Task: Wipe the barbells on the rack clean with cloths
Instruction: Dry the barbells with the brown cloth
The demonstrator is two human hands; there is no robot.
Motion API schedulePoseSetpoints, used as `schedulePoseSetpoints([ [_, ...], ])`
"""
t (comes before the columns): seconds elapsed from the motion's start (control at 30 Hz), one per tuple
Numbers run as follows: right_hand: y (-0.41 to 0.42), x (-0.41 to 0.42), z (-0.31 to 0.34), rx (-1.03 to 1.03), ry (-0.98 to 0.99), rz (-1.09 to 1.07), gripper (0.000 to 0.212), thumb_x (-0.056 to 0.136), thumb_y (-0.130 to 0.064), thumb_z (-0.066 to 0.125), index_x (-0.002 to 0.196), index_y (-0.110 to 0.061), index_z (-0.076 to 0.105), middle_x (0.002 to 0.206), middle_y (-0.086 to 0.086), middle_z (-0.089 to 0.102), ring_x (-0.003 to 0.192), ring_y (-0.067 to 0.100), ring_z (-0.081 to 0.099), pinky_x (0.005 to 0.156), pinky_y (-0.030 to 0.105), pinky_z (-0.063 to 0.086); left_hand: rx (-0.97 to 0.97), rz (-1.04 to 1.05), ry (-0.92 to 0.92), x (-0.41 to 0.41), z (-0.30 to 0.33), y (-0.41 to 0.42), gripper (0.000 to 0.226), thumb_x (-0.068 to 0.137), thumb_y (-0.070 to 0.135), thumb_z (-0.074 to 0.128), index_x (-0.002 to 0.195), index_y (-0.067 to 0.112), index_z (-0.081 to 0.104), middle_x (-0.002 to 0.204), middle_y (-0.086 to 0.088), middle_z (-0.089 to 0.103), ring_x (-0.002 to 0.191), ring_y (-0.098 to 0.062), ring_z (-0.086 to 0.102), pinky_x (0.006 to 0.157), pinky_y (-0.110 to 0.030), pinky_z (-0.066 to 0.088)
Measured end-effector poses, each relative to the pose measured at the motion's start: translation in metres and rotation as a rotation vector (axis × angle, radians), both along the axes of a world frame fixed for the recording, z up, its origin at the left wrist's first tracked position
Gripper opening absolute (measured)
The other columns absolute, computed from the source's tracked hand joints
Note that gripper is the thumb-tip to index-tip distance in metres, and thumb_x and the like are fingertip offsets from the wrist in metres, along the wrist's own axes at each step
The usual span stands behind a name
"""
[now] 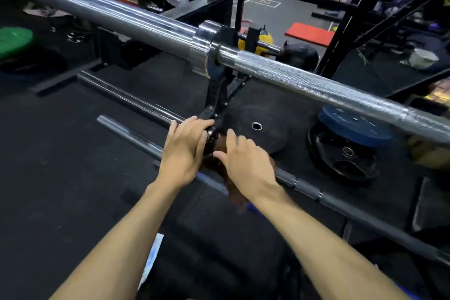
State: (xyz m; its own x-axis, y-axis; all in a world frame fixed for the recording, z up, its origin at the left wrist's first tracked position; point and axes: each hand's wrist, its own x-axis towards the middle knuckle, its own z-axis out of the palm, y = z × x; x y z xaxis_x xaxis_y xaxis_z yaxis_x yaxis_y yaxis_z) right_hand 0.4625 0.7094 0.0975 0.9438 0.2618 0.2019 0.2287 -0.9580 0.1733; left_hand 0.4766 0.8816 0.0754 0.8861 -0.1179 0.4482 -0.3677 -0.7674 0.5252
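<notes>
Barbells, two on the rack: the lower dark steel barbell (136, 134) lies low across the frame, from lower right up to its bare sleeve end at left, and carries both hands where its collar meets the black rack bracket (214, 105). Left hand (183, 151): fingers curled over the collar region, apparently gripping the bar, probably to steady it. Right hand (246, 163): fingers bent and pressed down on a rust-brown cloth (219, 165) bunched against the bar, which suits rubbing the collar; the two hands sit just beside each other, nearly touching. The cloth trails down below the right wrist, and most of it is hidden under the hand, so its size and how it is folded cannot be told. Upper bright chrome barbell (304, 80): rests on the same bracket, smooth sleeve to the left, knurled shaft to the right, cut off at the right edge; no hand on it. Black rubber floor (73, 165): bears a black weight plate (270, 134), and a blue plate (355, 126) leaning on a further black one. Motion blur softens both hands; the exact finger contact at the collar is hard to make out. A pale blue-white item at lower centre cannot be identified.
</notes>
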Motion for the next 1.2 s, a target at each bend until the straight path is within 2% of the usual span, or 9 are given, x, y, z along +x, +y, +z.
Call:
schedulePoseSetpoints([
  [0.1, -0.072, -0.034, 0.017, 0.16, 0.196, -0.131, 0.04, 0.105, -0.053, 0.027, 0.121, -0.024, 0.05, 0.11, 0.005, 0.065, 0.093, 0.031, 0.064, 0.066, 0.04, 0.04, 0.023, 0.083, 0.014, 0.008, 0.0, -0.007, 0.048, 0.108, 0.035, 0.02, 0.13, 0.026, 0.062, 0.128, 0.005, 0.066, 0.138, -0.019, 0.047, 0.124, -0.05, 0.014],
  [0.2, -0.126, -0.076, 0.025, 0.036, 0.163, -0.214, 0.038, 0.104, -0.033, 0.017, 0.126, -0.027, 0.048, 0.116, 0.001, 0.061, 0.093, 0.029, 0.063, 0.067, 0.037, 0.041, -0.103, 0.125, 0.001, 0.011, 0.0, -0.013, 0.044, 0.108, 0.03, 0.025, 0.12, 0.024, 0.067, 0.119, 0.009, 0.067, 0.13, -0.02, 0.052, 0.124, -0.052, 0.011],
  [0.43, 0.004, -0.009, -0.002, 0.139, -0.048, -0.204, 0.032, 0.104, -0.039, 0.036, 0.084, -0.023, 0.056, 0.069, 0.001, 0.061, 0.059, 0.026, 0.065, 0.047, 0.034, 0.043, -0.226, 0.129, 0.037, 0.005, 0.003, -0.023, 0.041, 0.106, 0.026, 0.03, 0.116, 0.025, 0.07, 0.11, 0.018, 0.06, 0.124, -0.011, 0.05, 0.124, -0.047, 0.002],
  [0.57, 0.029, 0.002, 0.002, 0.09, 0.081, -0.08, 0.036, 0.107, -0.038, 0.031, 0.089, -0.018, 0.056, 0.072, 0.004, 0.061, 0.06, 0.024, 0.061, 0.048, 0.036, 0.042, -0.222, 0.097, 0.05, 0.003, 0.0, -0.018, 0.041, 0.109, 0.024, 0.027, 0.124, 0.027, 0.065, 0.122, 0.016, 0.06, 0.138, -0.008, 0.04, 0.123, -0.029, -0.011],
  [0.7, -0.054, -0.027, 0.008, -0.057, 0.188, -0.168, 0.068, 0.096, -0.044, -0.011, 0.114, -0.026, 0.053, 0.099, 0.001, 0.067, 0.085, 0.03, 0.072, 0.056, 0.038, 0.036, -0.141, 0.098, 0.024, 0.005, -0.003, -0.014, 0.04, 0.11, 0.025, 0.025, 0.124, 0.028, 0.062, 0.125, 0.012, 0.062, 0.142, -0.011, 0.039, 0.125, -0.036, -0.006],
  [0.8, -0.112, -0.062, 0.018, 0.078, 0.137, -0.383, 0.051, 0.108, -0.046, 0.01, 0.113, -0.024, 0.055, 0.105, 0.009, 0.073, 0.099, 0.038, 0.07, 0.079, 0.043, 0.05, -0.186, 0.119, 0.017, 0.005, -0.005, -0.019, 0.04, 0.109, 0.025, 0.026, 0.122, 0.028, 0.063, 0.122, 0.015, 0.061, 0.141, -0.011, 0.039, 0.125, -0.037, -0.007],
  [0.9, -0.1, -0.067, 0.021, 0.25, 0.046, -0.494, 0.043, 0.11, -0.041, 0.026, 0.106, -0.017, 0.061, 0.101, 0.015, 0.074, 0.097, 0.042, 0.069, 0.081, 0.044, 0.05, -0.277, 0.134, 0.039, 0.003, -0.005, -0.029, 0.039, 0.108, 0.026, 0.027, 0.12, 0.027, 0.064, 0.123, 0.016, 0.059, 0.142, -0.009, 0.037, 0.123, -0.03, -0.014],
  [1.07, 0.016, -0.01, 0.004, 0.318, 0.038, -0.207, 0.032, 0.103, -0.033, 0.03, 0.097, -0.022, 0.059, 0.088, 0.004, 0.067, 0.08, 0.029, 0.067, 0.063, 0.039, 0.042, -0.329, 0.091, 0.065, -0.002, -0.004, -0.024, 0.042, 0.107, 0.031, 0.026, 0.124, 0.024, 0.065, 0.131, 0.012, 0.06, 0.146, -0.006, 0.03, 0.12, -0.026, -0.019],
  [1.2, 0.024, -0.011, 0.002, 0.1, -0.011, -0.003, 0.036, 0.1, -0.04, 0.034, 0.107, -0.017, 0.061, 0.092, 0.004, 0.064, 0.081, 0.026, 0.062, 0.064, 0.04, 0.046, -0.392, 0.029, 0.093, -0.01, -0.003, -0.013, 0.041, 0.108, 0.035, 0.027, 0.129, 0.025, 0.061, 0.133, 0.015, 0.06, 0.15, 0.0, 0.021, 0.121, -0.031, -0.018],
])
